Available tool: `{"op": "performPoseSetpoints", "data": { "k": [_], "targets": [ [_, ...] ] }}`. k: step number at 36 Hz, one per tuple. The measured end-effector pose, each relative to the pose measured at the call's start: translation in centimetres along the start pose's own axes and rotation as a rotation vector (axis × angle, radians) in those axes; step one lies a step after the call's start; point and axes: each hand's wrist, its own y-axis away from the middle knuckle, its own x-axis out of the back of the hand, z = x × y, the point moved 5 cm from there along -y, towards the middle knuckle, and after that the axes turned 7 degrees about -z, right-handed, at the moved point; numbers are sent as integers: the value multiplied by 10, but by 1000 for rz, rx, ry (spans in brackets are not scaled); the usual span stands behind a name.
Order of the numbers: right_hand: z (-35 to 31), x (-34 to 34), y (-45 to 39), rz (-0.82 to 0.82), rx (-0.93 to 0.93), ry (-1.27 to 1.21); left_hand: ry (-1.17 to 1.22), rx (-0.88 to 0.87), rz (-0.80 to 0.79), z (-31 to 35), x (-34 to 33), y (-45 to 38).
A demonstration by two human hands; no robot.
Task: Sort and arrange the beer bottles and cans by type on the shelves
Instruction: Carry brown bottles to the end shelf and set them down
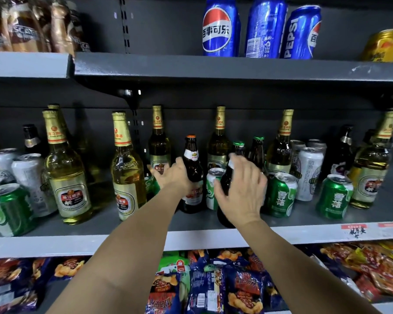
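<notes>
Bottles mid-shelf: left hand (173, 175) wraps a brown bottle (192, 175), orange cap, white neck label. Right hand (241, 189), fingers spread, covers a second dark bottle (225, 200) at the shelf's (77, 243) front edge; whether it grips, can't tell. A green can (213, 191) sits between the two, touching-close. Tall gold-foil bottles: at least seven. Blue cola cans (221, 28) on the upper shelf: three.
</notes>
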Motion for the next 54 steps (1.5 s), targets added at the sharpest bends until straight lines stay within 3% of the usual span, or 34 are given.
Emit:
{"op": "performPoseSetpoints", "data": {
  "k": [3, 8, 16, 22, 25, 30, 34, 43, 54],
  "targets": [
    [-28, -3, -2, -33, 269, 20, -24, -9, -9, 3, 0, 1],
    [-46, -30, 10, -270, 412, 89, 9, -2, -9, -1, 1, 3],
    [-47, -42, 17, -494, 308, 62, -15, -122, 264, -9, -9, 31],
    [-51, -39, 35, -602, 244, 26, -25, -225, 303, -19, -18, 75],
    [-59, -42, 50, -728, 304, 0, -51, -150, 262, -36, -24, 97],
    [-92, -49, 76, -807, 415, -59, -81, -27, 236, -89, -31, 139],
    [-139, -53, 103, -876, 491, -131, -180, 160, 113, -152, -37, 176],
    [-283, -56, 186, -1138, 730, -179, -117, 545, 20, -307, -25, 292],
    [-500, -30, 274, -1186, 950, -277, -166, 798, -11, -494, 15, 441]
  ]
}}
